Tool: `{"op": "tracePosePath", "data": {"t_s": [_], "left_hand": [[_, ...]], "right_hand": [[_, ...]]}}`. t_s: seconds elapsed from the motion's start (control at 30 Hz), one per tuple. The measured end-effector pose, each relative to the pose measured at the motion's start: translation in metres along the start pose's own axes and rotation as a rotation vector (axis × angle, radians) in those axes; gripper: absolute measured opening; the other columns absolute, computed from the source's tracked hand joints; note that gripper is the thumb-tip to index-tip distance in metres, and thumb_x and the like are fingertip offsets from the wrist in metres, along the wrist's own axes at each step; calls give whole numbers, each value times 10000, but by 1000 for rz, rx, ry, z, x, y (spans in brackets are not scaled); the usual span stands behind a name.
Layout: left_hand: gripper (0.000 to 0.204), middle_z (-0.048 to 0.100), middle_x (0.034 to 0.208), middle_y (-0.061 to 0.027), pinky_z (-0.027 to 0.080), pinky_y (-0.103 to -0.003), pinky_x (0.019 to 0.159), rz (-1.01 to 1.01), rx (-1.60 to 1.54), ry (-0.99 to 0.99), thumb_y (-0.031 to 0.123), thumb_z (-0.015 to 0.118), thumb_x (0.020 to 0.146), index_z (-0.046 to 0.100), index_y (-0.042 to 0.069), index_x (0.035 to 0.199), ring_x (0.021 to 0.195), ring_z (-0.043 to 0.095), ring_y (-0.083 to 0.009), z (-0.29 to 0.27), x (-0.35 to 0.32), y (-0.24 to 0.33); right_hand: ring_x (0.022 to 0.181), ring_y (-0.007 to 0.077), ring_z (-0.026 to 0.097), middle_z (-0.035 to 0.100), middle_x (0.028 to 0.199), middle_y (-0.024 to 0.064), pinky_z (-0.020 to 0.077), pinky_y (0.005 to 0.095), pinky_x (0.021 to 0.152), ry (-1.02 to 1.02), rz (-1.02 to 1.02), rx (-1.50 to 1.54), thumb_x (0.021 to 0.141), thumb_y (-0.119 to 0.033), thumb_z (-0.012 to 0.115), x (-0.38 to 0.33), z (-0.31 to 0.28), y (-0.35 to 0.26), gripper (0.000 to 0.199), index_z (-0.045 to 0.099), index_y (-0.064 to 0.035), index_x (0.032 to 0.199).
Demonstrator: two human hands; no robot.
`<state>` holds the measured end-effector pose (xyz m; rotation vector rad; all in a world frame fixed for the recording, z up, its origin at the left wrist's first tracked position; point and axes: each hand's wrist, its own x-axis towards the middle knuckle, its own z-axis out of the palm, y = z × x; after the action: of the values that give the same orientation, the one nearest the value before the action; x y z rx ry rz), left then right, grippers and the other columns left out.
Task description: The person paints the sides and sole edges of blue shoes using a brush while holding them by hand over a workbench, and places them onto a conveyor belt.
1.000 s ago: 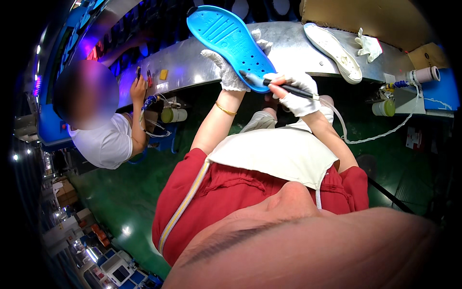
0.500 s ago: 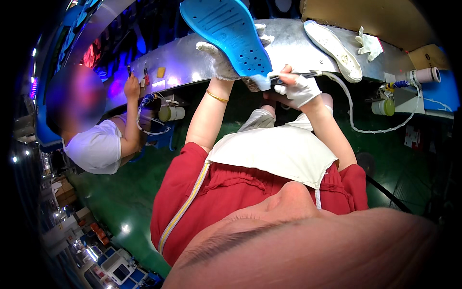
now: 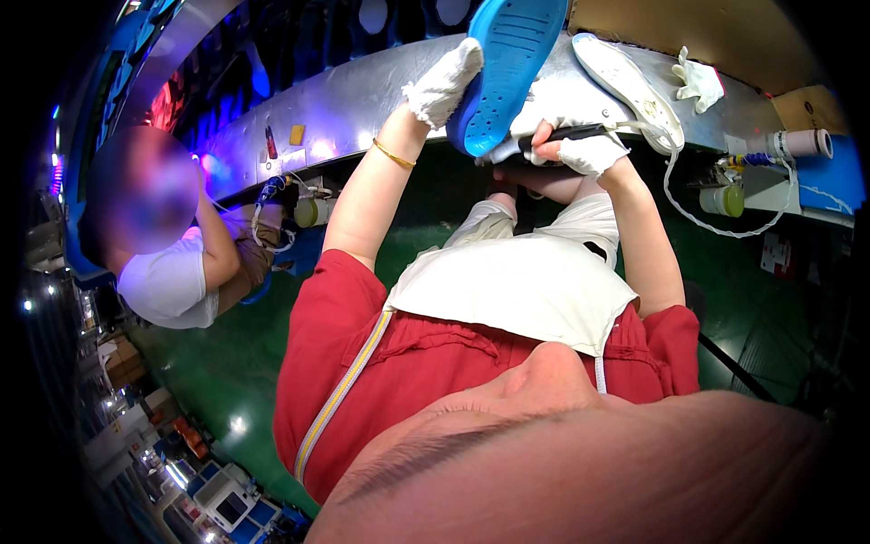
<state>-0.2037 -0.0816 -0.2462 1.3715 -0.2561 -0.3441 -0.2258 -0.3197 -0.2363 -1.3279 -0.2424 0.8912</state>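
Green floor below, curved metal workbench (image 3: 344,95) across the top, dark shelving with blue and pink lights behind it. Far left a seated co-worker in a white shirt (image 3: 168,281) bends at the same bench, apart from us.

Moving right: our left hand (image 3: 444,86), in a white knit glove, wraps the side edge of a blue shoe sole (image 3: 507,63), fingers curled on it, a gold bracelet (image 3: 395,156) on the wrist. We hold the sole raised and tilted over the bench, patterned face toward us, heel end lowest.

Our right hand (image 3: 575,145), gloved too, pinches a dark pen-like tool (image 3: 566,134), its tip touching or just beside the sole's heel edge; we cannot tell which. A white cord (image 3: 689,204) trails off to the right.

Further right on the bench lie a white sole (image 3: 625,86), a crumpled white glove (image 3: 700,82), a pale spool (image 3: 797,143) and a small green-capped jar (image 3: 720,199).

To work this edge well, we judge the left grip should stay firm so the sole does not twist, the tool should follow the rim at a shallow angle with light pressure, and the cord should hang free of the bench edge so it does not drag the tip.
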Motion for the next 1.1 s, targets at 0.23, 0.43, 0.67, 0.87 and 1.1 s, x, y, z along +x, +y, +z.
{"op": "tracePosePath", "data": {"t_s": [0.23,0.43,0.67,0.87,1.1], "left_hand": [[869,624,1129,-168,556,-362,800,-255,40,163,741,493,788,474,73,1344,940,646,-262,-3,15,6],[894,561,1241,-187,520,-385,867,-260,194,234,730,513,796,423,69,1391,1043,591,-280,-4,20,6],[939,520,1308,-200,491,-419,921,-340,264,238,752,509,779,389,75,1420,1133,558,-314,2,16,21],[804,619,1106,-133,539,-354,843,-309,4,291,683,536,818,504,39,1298,969,620,-190,-1,6,26],[827,636,1152,-158,491,-446,969,-4,-893,-76,715,446,830,543,11,1254,1098,610,-256,-36,-27,17]], "right_hand": [[885,148,548,562,915,37,538,309,714,26,-36,-127,829,-111,684,5,7,7,147,625,-90,962],[783,127,567,625,809,9,474,271,734,127,-264,-193,768,-126,695,11,3,4,108,649,-84,856],[762,119,584,625,791,28,485,258,735,231,-505,-434,762,-85,669,26,-14,1,88,642,-56,840],[771,119,589,625,800,37,489,250,727,97,-438,-524,757,-88,691,23,-25,-7,113,617,-48,832],[801,122,617,644,861,21,505,262,729,290,-555,-324,784,-70,742,7,-19,-4,151,633,-77,887]]}}
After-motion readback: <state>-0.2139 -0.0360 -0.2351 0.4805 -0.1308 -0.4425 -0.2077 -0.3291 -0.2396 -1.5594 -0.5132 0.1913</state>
